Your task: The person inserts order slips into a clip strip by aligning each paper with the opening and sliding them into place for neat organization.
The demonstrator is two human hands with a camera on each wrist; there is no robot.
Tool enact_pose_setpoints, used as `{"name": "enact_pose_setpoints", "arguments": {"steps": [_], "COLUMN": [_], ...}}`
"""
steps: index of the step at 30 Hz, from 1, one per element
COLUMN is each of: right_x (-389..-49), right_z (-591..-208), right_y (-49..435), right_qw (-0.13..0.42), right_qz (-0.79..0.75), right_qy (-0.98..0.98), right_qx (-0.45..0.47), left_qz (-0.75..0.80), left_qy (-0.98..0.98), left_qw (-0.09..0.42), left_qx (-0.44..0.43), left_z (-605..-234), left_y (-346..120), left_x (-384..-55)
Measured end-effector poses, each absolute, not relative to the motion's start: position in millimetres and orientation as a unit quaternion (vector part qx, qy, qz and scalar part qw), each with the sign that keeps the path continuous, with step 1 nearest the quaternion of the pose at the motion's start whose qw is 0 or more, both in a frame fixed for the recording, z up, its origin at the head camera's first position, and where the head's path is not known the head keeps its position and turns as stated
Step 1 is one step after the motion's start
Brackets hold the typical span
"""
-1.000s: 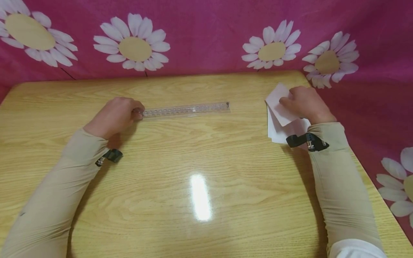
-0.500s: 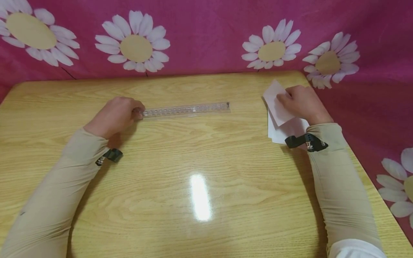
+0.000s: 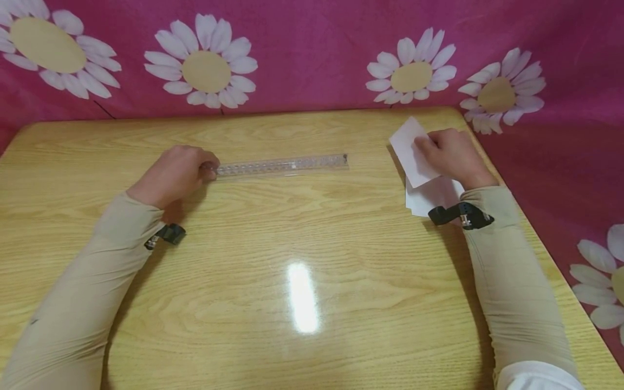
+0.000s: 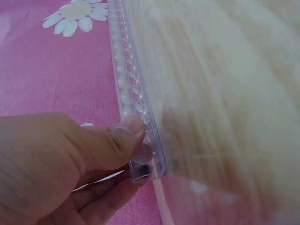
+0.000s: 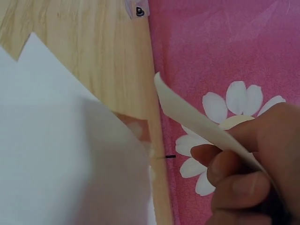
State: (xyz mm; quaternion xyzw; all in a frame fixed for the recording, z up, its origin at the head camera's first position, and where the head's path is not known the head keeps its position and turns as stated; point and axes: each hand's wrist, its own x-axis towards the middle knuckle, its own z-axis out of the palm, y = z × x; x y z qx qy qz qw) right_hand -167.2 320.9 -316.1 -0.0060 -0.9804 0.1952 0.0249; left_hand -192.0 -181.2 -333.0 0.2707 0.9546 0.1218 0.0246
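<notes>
At the far left of centre in the head view, my left hand (image 3: pixel 171 176) pinches the left end of a long, narrow clear plastic strip (image 3: pixel 283 167). A row of round, clear bumps or beads runs along the strip (image 4: pixel 124 77) in the left wrist view, with a dark patch at the near end. Over at the right, my right hand (image 3: pixel 453 154) grips a piece of white paper (image 3: pixel 413 154) between thumb and curled fingers, raised above the table. Beneath it lie white paper sheets (image 3: pixel 429 197), overlapping each other and partly hidden by the hand and wrist.
The wooden table (image 3: pixel 244 244) has a bright light reflection near its middle. Behind it and along its right side hangs a pink cloth (image 3: pixel 307 54) with large white daisies. A black camera strap (image 3: pixel 460 216) sits on the right wrist, close over the sheets.
My right hand has shifted slightly left, carrying the held paper left and a little up off the sheets below. The left hand and the plastic strip have stayed in place.
</notes>
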Motion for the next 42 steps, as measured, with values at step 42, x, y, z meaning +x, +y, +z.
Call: {"name": "enact_pose_setpoints", "arguments": {"steps": [42], "right_x": [-167.4], "right_z": [-331.7], "right_y": [285.9], "right_qw": [-0.052], "right_qz": [0.302], "right_qy": [-0.952], "right_qx": [0.006], "left_qz": [0.138], "left_qy": [0.955], "left_qw": [0.009], "left_qx": [0.262], "left_z": [-335.8], "left_y": [-181.0], "left_x": [-195.7]}}
